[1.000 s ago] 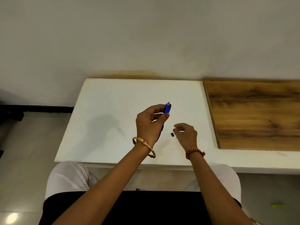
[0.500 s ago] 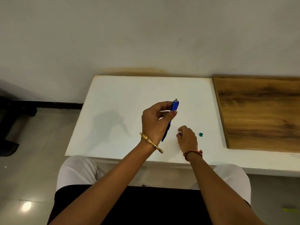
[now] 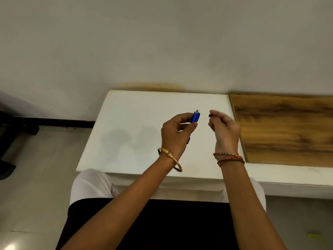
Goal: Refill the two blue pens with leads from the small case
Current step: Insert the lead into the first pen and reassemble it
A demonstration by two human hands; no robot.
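The left hand point(image 3: 175, 133) curls its fingers and thumb round 1 blue pen point(image 3: 195, 118), holding it upright above the white table point(image 3: 126, 127), its pale end pointing up past the thumb. Just to its right, apart from the pen, the right hand point(image 3: 224, 129) is raised with fingers curled, pinching a small dark piece point(image 3: 210, 115) at its fingertips; what it is cannot be told.
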